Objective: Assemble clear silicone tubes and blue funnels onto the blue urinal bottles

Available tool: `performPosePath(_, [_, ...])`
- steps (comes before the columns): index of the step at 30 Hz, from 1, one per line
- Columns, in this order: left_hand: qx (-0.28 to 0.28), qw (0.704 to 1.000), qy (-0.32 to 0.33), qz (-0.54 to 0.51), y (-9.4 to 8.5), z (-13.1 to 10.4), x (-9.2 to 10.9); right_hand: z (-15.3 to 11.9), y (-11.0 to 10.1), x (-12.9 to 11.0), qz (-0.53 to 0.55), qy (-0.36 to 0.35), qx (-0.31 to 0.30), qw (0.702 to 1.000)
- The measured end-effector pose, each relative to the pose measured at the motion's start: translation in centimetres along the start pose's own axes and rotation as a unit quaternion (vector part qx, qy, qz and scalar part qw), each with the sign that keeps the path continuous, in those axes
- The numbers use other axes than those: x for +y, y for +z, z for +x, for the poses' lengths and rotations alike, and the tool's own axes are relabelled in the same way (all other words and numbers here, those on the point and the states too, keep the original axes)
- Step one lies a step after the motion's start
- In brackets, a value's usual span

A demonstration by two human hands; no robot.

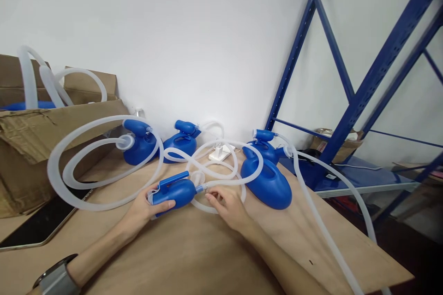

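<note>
A small blue bottle-shaped piece with a handle (pixel 182 192) is gripped in my left hand (pixel 147 206), its narrow end pointing right. A translucent hose (pixel 238 180) joins that narrow end, with a thin wire clip at the joint. My right hand (pixel 225 205) is closed at the joint, thumb and fingers curled by the clip; what it pinches is too small to make out. Behind stand blue containers with hoses: one at the left (pixel 140 147), one in the middle (pixel 180 145), and at the right a large one (pixel 266 184) before another.
An open cardboard box (pixel 69 124) with hoses stands at the left, beside a dark flat panel (pixel 38 223). A white power strip (pixel 222 152) lies near the wall. Blue shelving (pixel 360 87) rises at the right; long hoses (pixel 314 207) cross the table's right side.
</note>
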State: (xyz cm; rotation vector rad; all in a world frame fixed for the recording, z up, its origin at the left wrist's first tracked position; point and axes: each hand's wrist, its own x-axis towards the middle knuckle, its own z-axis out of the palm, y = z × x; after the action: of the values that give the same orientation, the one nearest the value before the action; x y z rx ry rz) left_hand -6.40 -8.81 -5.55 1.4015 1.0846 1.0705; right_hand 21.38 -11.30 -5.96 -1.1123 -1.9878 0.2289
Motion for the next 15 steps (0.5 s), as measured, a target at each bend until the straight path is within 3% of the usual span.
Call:
performPosePath(3, [0.005,0.999,-0.021,-0.026,0.2,-0.3,0.6,0.0,1.3,0.4,0.106,0.109,-0.069,0.986])
performPosePath(6, [-0.019,0.998,-0.025,-0.050,0.6,-0.6,0.9,0.0,2.3,0.9,0.204,0.157,-0.068,0.964])
performPosePath(15, [-0.019,0.995,-0.038,-0.086,1.0,-1.0,1.6,0.2,2.6,1.5,0.293,0.156,-0.041,0.943])
